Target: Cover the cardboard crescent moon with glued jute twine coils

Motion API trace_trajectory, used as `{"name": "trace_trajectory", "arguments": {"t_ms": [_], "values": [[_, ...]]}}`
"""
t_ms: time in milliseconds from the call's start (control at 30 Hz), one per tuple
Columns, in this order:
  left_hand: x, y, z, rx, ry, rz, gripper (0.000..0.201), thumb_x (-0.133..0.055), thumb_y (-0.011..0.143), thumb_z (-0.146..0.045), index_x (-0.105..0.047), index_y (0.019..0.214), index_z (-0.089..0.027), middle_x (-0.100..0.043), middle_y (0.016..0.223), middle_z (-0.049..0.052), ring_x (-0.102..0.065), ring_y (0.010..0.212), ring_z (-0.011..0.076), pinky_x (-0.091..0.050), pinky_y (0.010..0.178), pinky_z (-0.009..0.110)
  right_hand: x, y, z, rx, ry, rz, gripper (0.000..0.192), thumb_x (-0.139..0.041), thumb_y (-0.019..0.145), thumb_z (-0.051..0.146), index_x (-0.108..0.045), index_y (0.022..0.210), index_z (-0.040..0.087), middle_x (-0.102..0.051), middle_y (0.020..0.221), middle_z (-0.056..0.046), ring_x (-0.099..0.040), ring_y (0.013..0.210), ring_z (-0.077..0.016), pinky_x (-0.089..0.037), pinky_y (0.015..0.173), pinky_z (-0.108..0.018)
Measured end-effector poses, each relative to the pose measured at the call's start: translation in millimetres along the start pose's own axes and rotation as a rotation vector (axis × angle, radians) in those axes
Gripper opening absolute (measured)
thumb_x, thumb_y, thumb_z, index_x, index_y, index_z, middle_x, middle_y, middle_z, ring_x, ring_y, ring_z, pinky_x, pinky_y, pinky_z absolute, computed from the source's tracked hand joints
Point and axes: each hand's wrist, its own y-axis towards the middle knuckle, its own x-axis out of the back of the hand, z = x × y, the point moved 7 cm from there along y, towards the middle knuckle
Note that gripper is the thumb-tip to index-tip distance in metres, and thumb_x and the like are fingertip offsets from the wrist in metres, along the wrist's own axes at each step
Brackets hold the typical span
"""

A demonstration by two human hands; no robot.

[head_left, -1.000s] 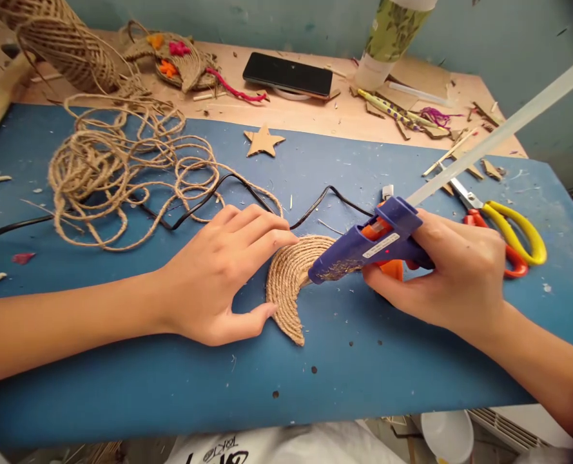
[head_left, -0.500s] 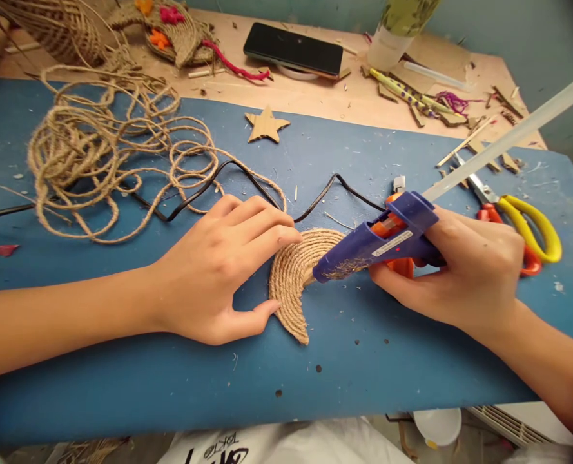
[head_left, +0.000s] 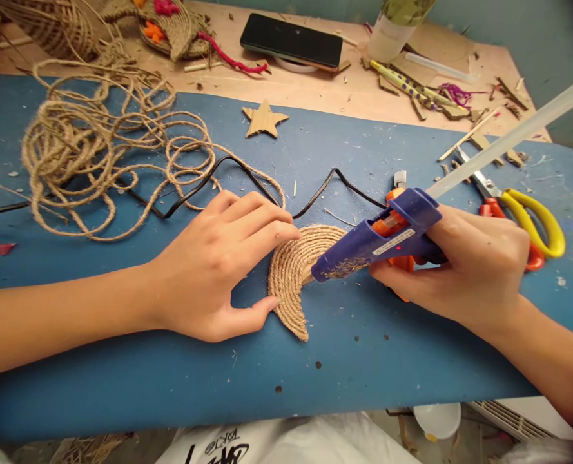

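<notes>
Jute twine wound in tight rows covers a crescent [head_left: 293, 277] that lies flat on the blue mat [head_left: 122, 380] near the middle of the worktop [head_left: 325, 96], toward its near edge. It is pinned there by the left hand [head_left: 218, 264]: the fingers are spread over the outer curve and the thumb is pressed against the lower horn, apparently so that the piece cannot slide under the nozzle. A blue glue gun [head_left: 378, 241] is gripped in the right hand [head_left: 465, 264], which is closed around the handle and orange trigger; the nozzle is laid against the inner curve, where bare backing appears to be left. A clear glue stick [head_left: 508, 138] juts from the gun's rear toward the far right corner, and a black cord [head_left: 247, 177] is trailed off toward the left edge. Loose twine [head_left: 102, 148] is heaped at the far left, one strand running to the crescent. A card star [head_left: 263, 119], a phone [head_left: 291, 42] and scissors [head_left: 523, 216] are left out of the way at the far and right edges.
</notes>
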Motion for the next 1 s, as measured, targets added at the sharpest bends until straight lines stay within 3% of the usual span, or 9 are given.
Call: {"name": "trace_trajectory", "arguments": {"t_ms": [300,567,800,1000], "values": [[-0.3,0.0,0.1,0.000,0.000,-0.018,0.050,-0.064,0.088,-0.037,-0.057,0.134,-0.019,-0.072,0.135,0.015,-0.065,0.120,0.0359,-0.041,0.099,0.051,-1.3,-2.1,-2.7,-0.009,0.006,0.009,0.042,-0.080,0.080,0.009,-0.070,0.119,0.022,-0.068,0.080,0.008,-0.038,0.054,-0.0049,-0.028,0.048,-0.025],[0.1,0.0,0.1,0.010,-0.005,0.005,0.052,-0.065,0.088,-0.037,-0.054,0.137,-0.022,-0.072,0.137,0.015,-0.065,0.122,0.0363,-0.042,0.099,0.054,-0.7,-2.4,-3.7,0.022,-0.013,0.013,0.033,-0.080,0.087,0.014,-0.071,0.118,0.021,-0.072,0.082,0.005,-0.054,0.058,-0.0073,-0.038,0.051,-0.024],[-0.4,-0.2,0.2,0.007,0.004,0.019,0.053,-0.064,0.089,-0.038,-0.053,0.138,-0.023,-0.071,0.138,0.014,-0.065,0.123,0.0364,-0.043,0.099,0.055,-2.6,0.4,-2.7,0.028,-0.018,0.044,0.029,-0.074,0.090,0.012,-0.071,0.117,0.021,-0.072,0.082,0.004,-0.059,0.061,-0.0077,-0.042,0.054,-0.023],[-0.2,-0.4,0.0,0.004,-0.004,0.003,0.053,-0.065,0.088,-0.038,-0.054,0.137,-0.021,-0.071,0.137,0.015,-0.064,0.122,0.0370,-0.043,0.099,0.055,-0.2,-1.1,-2.7,0.030,-0.028,0.025,0.026,-0.075,0.092,0.017,-0.070,0.116,0.023,-0.064,0.073,0.007,-0.040,0.050,-0.0069,-0.030,0.047,-0.027]]}}
